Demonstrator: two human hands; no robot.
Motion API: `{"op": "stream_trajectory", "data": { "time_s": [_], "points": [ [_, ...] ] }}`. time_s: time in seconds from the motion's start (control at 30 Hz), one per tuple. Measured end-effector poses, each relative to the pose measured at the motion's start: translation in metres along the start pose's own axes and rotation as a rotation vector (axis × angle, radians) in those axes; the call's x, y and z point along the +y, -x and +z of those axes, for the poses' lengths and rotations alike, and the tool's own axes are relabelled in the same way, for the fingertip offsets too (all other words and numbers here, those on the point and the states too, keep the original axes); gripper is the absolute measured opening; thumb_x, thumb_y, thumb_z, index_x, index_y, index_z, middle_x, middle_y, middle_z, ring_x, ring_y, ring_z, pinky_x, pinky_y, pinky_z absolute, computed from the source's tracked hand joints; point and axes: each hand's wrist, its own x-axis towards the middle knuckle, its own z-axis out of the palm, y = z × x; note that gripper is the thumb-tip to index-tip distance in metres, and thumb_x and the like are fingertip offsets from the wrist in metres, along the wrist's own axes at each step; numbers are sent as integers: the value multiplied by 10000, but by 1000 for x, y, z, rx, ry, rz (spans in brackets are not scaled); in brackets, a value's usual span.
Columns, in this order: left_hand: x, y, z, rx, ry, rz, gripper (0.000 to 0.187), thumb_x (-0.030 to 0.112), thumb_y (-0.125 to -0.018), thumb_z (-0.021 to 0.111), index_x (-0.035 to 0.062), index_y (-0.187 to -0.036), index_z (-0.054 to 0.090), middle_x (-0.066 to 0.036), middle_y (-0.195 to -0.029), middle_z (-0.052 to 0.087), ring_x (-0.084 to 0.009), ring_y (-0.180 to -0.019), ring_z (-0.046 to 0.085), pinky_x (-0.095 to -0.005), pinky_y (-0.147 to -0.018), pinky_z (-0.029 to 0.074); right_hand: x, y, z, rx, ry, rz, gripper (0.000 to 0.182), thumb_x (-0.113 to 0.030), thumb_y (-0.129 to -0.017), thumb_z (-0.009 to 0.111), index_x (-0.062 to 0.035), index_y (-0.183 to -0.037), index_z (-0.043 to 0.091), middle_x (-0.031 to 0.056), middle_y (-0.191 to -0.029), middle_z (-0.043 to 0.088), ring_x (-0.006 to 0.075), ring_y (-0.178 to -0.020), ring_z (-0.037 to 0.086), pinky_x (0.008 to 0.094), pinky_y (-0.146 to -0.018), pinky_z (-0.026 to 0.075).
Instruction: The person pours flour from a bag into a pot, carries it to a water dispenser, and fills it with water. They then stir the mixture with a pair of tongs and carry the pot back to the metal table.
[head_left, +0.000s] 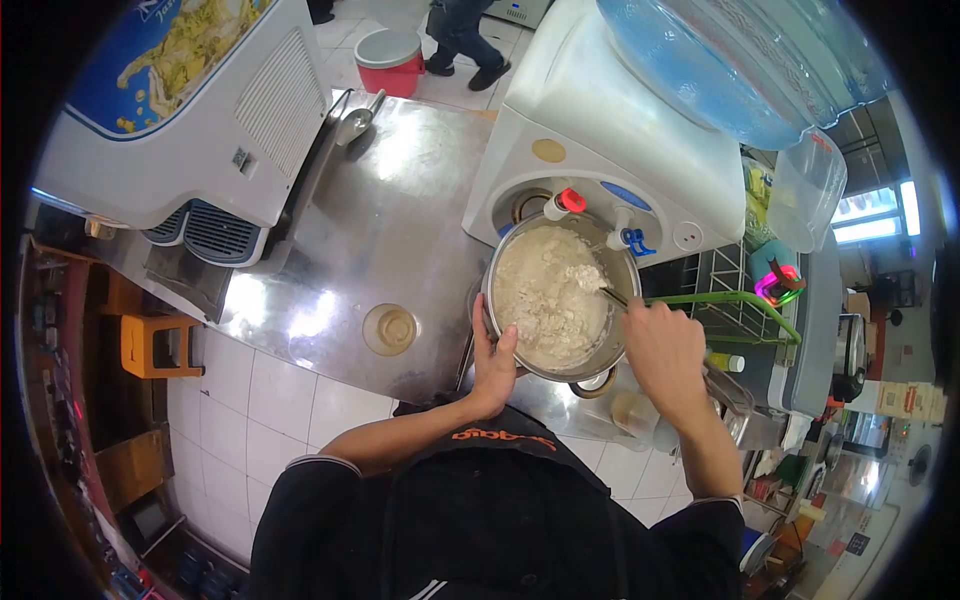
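A round metal pot (632,345) holds a pale, lumpy, wet mixture (550,290). It is held under the red and blue taps (570,201) of a white water dispenser (590,130). My left hand (495,365) grips the pot's near left rim, thumb over the edge and fingers outside. My right hand (665,350) is closed on the handle of a metal utensil (613,295), whose tip rests in the mixture at the right with a clump on it. The utensil's head is hidden by the clump.
A white machine (250,120) stands at the left of the steel counter (390,220). On the counter are a metal scoop (355,125) and a small clear cup (390,329). A green-handled wire rack (730,300) is at the right. Beyond, a person's legs (460,40) pass a red bucket (389,75).
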Motion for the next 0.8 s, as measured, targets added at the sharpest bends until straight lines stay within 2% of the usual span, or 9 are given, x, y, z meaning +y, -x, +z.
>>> {"op": "stream_trajectory", "data": {
  "time_s": [0.17, 0.27, 0.33, 0.4, 0.43, 0.53, 0.6, 0.73, 0.8],
  "points": [
    [7, 3, 2, 7, 18, -11, 800, 297, -966, 534, 275, -1536, -26, -201, -1469, 282, -329, -1237, 492, -483, -889, 552, -13, -34, 58, -29, -50, -23, 137, -85, -819, 547, -39, -817, 677, 152, -734, 699, 281, -678, 715, 366, -560, 564],
    [3, 2, 0, 24, -9, -27, 815, 306, -964, 543, 256, -1537, -33, -201, -1476, 266, -328, -1255, 471, -471, -889, 554, -20, -30, 59, -59, -112, -109, 150, -94, -830, 539, -18, -829, 668, 160, -731, 696, 295, -667, 711, 373, -563, 565],
    [-1, 1, -1, -3, -71, 25, 755, 402, -965, 470, 276, -1534, -9, -159, -1508, 243, -348, -1317, 421, -531, -912, 529, -19, -19, 54, -86, -150, -148, 148, -104, -835, 543, -17, -829, 663, 158, -716, 691, 301, -663, 710, 373, -561, 564],
    [1, 1, -1, -12, -34, 11, 783, 352, -966, 506, 263, -1536, -23, -182, -1497, 245, -343, -1292, 438, -500, -899, 544, -14, -7, 32, -133, -169, -255, 133, -128, -836, 568, -26, -828, 653, 147, -684, 675, 305, -663, 702, 378, -554, 549],
    [3, 1, -1, -9, 9, 9, 815, 301, -967, 543, 250, -1537, -37, -204, -1485, 248, -339, -1266, 455, -468, -885, 558, -11, 0, 17, -135, -165, -253, 133, -128, -836, 568, -26, -828, 653, 147, -684, 675, 305, -663, 702, 378, -554, 549],
    [5, 2, -1, 6, -4, -15, 819, 302, -967, 543, 250, -1536, -43, -208, -1489, 244, -335, -1268, 455, -469, -888, 557, -5, 13, -17, -108, -147, -226, 119, -142, -829, 594, -33, -836, 641, 144, -692, 659, 306, -657, 689, 396, -553, 530],
    [8, 3, 0, 13, -9, 7, 820, 303, -968, 544, 256, -1535, -46, -210, -1487, 250, -335, -1268, 456, -468, -891, 556, -5, 16, -21, -55, -95, -107, 115, -135, -815, 611, -36, -861, 642, 130, -728, 656, 297, -650, 683, 399, -555, 517],
    [7, 4, 2, 5, -6, -7, 811, 293, -973, 538, 277, -1532, -48, -210, -1480, 274, -339, -1269, 457, -471, -892, 555, -3, 1, 20, 108, 81, -95, 146, -133, -812, 603, -35, -909, 651, 112, -754, 656, 275, -654, 690, 388, -556, 519],
    [6, 4, 2, 8, -12, 2, 807, 292, -973, 538, 281, -1532, -44, -209, -1475, 283, -339, -1263, 464, -476, -887, 556, -3, -11, 43, 155, 173, -19, 169, -125, -808, 594, -43, -934, 670, 87, -745, 667, 248, -657, 697, 366, -555, 527]
  ]
}}
